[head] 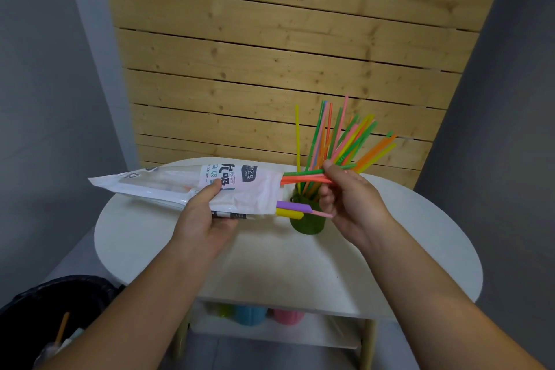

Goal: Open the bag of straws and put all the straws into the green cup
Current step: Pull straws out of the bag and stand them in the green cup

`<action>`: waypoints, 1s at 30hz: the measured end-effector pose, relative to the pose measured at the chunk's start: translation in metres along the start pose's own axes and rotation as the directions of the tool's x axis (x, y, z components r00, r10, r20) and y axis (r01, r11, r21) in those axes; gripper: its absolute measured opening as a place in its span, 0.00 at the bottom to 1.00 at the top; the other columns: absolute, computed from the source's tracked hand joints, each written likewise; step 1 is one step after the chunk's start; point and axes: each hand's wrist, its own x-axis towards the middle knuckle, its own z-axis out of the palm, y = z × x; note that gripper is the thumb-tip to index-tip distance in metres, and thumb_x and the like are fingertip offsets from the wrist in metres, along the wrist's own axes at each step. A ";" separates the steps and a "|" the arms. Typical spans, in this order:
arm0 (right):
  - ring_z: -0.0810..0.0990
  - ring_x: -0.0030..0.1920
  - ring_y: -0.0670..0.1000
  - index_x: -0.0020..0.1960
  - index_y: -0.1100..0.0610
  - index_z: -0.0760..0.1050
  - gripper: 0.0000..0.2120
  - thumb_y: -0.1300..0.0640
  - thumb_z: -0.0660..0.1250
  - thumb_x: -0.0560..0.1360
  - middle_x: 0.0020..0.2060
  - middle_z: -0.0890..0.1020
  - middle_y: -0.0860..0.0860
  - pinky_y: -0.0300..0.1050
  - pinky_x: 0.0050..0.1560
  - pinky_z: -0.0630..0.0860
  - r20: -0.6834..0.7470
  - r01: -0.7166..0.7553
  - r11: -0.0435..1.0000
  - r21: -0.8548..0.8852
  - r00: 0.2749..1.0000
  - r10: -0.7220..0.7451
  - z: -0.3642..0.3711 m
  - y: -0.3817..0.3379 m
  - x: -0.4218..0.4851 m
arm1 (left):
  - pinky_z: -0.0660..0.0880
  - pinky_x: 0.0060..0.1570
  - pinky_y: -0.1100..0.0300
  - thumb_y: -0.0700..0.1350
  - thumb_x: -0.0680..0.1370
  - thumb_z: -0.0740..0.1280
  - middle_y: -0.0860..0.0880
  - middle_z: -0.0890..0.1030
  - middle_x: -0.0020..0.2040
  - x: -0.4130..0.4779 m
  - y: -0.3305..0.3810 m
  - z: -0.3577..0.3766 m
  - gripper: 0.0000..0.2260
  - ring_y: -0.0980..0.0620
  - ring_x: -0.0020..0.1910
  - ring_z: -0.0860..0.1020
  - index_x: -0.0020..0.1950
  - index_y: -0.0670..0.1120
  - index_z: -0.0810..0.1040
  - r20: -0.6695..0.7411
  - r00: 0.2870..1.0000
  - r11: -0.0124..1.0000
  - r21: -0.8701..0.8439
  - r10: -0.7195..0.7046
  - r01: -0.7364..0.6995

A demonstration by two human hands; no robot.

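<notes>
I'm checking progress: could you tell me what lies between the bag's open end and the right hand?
In the head view, straws sticking out of the bag span that stretch to the right hand, above the green cup.

- White round table (270,264) up top, and only the green cup (307,222) stands on it, crammed with coloured straws (339,141).
- Lower shelf (300,330) beneath carries yellow-green, blue and pink cups.

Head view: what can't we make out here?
- Green cup: rim and inside hidden by the bag, the straws and the right hand.
- Straw count left in the bag: opaque print hides it; only tips stick out.
- Cups on the lower shelf: blurred, tops cut off by the tabletop.
- Black bin: cropped by the frame edge.
</notes>
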 end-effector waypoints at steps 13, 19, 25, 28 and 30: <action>0.77 0.33 0.45 0.55 0.64 0.78 0.07 0.63 0.69 0.78 0.37 0.79 0.53 0.34 0.32 0.78 0.035 -0.024 0.931 0.363 0.999 0.012 0.016 0.013 0.004 | 0.84 0.43 0.47 0.34 0.80 0.67 0.45 0.87 0.52 0.000 -0.002 0.000 0.08 0.48 0.48 0.86 0.57 0.43 0.80 -0.003 1.000 1.000 -0.025 -0.016 0.016; 0.74 0.31 0.47 0.47 0.62 0.79 0.08 0.58 0.67 0.80 0.33 0.76 0.53 0.35 0.32 0.77 -0.114 0.097 0.979 0.177 0.990 -0.078 0.019 0.019 0.001 | 0.84 0.44 0.46 0.35 0.80 0.66 0.45 0.88 0.48 -0.002 -0.004 0.001 0.07 0.47 0.49 0.86 0.56 0.43 0.80 -0.003 1.000 1.000 -0.016 -0.008 0.008; 0.80 0.31 0.47 0.44 0.60 0.81 0.12 0.53 0.67 0.81 0.29 0.80 0.51 0.40 0.40 0.81 -0.183 0.298 0.937 -0.180 0.926 -0.330 0.014 0.009 -0.002 | 0.84 0.47 0.46 0.35 0.80 0.67 0.44 0.87 0.52 0.001 -0.002 -0.001 0.08 0.46 0.51 0.86 0.58 0.42 0.80 -0.032 0.999 1.000 -0.025 0.000 -0.001; 0.80 0.29 0.44 0.44 0.59 0.80 0.11 0.54 0.66 0.81 0.27 0.80 0.48 0.44 0.44 0.82 -0.208 0.363 0.888 -0.282 0.880 -0.426 0.009 -0.006 -0.003 | 0.82 0.51 0.46 0.35 0.80 0.67 0.43 0.86 0.55 0.002 -0.001 -0.004 0.07 0.45 0.55 0.85 0.57 0.42 0.80 -0.049 0.999 0.999 -0.039 0.002 -0.004; 0.80 0.30 0.45 0.46 0.60 0.81 0.11 0.53 0.65 0.81 0.29 0.79 0.50 0.45 0.45 0.83 -0.207 0.386 0.868 -0.311 0.864 -0.459 0.003 -0.017 -0.005 | 0.82 0.51 0.45 0.35 0.80 0.67 0.43 0.86 0.56 0.003 -0.001 -0.005 0.07 0.45 0.56 0.84 0.56 0.42 0.80 -0.062 0.998 0.998 -0.055 -0.004 0.001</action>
